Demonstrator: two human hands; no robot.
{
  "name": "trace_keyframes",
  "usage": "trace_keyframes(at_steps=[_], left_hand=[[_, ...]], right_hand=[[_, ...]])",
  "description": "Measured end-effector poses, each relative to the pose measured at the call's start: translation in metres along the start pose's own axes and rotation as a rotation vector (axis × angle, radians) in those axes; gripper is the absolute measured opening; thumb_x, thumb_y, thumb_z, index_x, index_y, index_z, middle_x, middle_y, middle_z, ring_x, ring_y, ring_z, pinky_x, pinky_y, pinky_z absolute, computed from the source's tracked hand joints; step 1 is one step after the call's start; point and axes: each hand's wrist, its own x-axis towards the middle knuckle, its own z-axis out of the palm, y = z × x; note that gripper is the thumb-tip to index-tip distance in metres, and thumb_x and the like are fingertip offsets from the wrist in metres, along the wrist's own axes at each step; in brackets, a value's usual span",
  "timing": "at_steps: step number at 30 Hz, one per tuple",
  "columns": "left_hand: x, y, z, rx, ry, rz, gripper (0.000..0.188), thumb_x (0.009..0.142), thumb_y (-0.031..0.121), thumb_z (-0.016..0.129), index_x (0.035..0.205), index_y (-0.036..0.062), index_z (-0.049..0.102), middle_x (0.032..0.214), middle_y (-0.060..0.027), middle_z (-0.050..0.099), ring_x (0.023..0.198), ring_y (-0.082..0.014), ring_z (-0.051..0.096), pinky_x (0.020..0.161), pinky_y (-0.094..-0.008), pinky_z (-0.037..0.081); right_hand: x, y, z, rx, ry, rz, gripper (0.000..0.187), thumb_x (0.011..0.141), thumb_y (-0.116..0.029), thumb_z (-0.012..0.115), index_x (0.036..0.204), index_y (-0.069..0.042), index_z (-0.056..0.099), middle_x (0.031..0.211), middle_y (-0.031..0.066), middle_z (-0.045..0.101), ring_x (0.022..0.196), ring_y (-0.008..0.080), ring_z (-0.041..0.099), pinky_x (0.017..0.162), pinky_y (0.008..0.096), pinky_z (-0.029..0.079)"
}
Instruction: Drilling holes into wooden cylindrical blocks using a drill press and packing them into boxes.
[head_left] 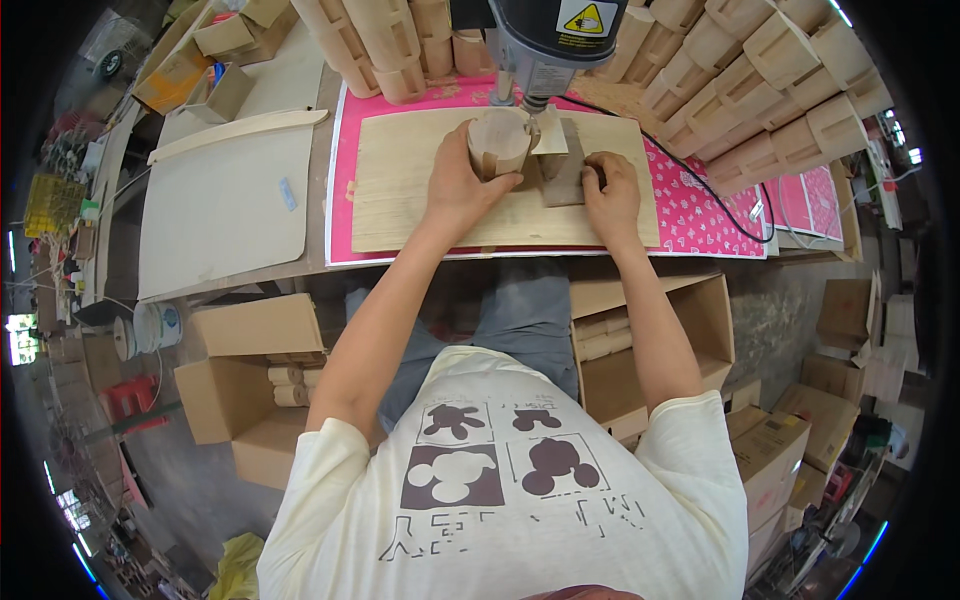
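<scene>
While the left hand [463, 190] clamps its grip around an upright wooden cylinder [498, 140], just below the machine head [555, 35], the right hand [613, 200] curls at the right edge of a dark block [564, 180]; whether that second grip pinches or merely presses, I can't tell. Cylinder and block sit on a pale board [400, 190], whose bare wood runs out leftward, with a narrower strip right of the right hand. Its near edge lies close to the front of the counter [318, 215], over a pink sheet [715, 215]. Crowding the far side, stacked cylinders [765, 85] hem things in, and a black cable [690, 172] curves down the right. Now the tricky bits: the machine head is cut off by the upper edge, the left hand's far fingers are hidden behind the cylinder, and where tool meets wood is too small to read.
</scene>
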Motion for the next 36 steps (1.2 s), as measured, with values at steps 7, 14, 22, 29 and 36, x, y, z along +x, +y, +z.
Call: trace_keyframes(at_steps=[7,14,22,29,36], left_hand=[[0.007,0.001,0.013,-0.017,0.020,0.047,0.100,0.075,0.028,0.105,0.155,-0.0019,0.054,0.144,-0.0237,0.064,0.138,-0.0447,0.061,0.118,-0.0512,0.051],[0.009,0.000,0.017,-0.027,0.067,0.123,0.096,0.074,0.026,0.105,0.152,0.0004,0.055,0.141,-0.0234,0.065,0.135,-0.0448,0.062,0.116,-0.0517,0.051],[0.007,0.007,0.015,-0.003,0.052,0.123,0.085,0.078,0.018,0.102,0.148,0.0000,0.058,0.138,-0.0215,0.068,0.130,-0.0394,0.066,0.113,-0.0474,0.053],[0.008,0.011,0.012,-0.027,0.055,0.152,0.083,0.078,0.017,0.102,0.147,0.0004,0.059,0.137,-0.0214,0.068,0.129,-0.0409,0.065,0.113,-0.0486,0.053],[0.006,0.010,0.015,0.018,0.073,0.161,0.085,0.078,0.018,0.102,0.149,0.0021,0.058,0.140,-0.0219,0.065,0.131,-0.0431,0.063,0.114,-0.0499,0.051]], right_hand=[[-0.001,0.004,0.001,0.003,0.004,-0.030,0.016,0.099,-0.011,0.073,0.111,-0.003,0.079,0.119,0.0141,0.078,0.117,0.0383,0.069,0.104,0.0493,0.054],[0.017,0.001,0.000,0.249,0.008,0.223,0.021,0.108,-0.019,0.072,0.116,-0.002,0.079,0.115,0.0153,0.077,0.107,0.0313,0.073,0.097,0.0441,0.057],[0.185,-0.081,-0.048,0.989,0.126,0.218,0.040,0.118,-0.039,0.063,0.130,-0.004,0.076,0.125,0.0049,0.078,0.110,0.0134,0.071,0.089,0.0308,0.056],[0.220,-0.116,-0.062,0.900,0.116,0.176,0.029,0.113,-0.041,0.070,0.113,-0.013,0.078,0.088,-0.0056,0.066,0.076,0.0081,0.056,0.068,0.0271,0.043],[0.145,-0.113,-0.092,0.851,0.068,0.081,0.028,0.118,-0.028,0.062,0.125,-0.003,0.074,0.111,0.0044,0.078,0.095,0.0126,0.067,0.089,0.0315,0.054]])
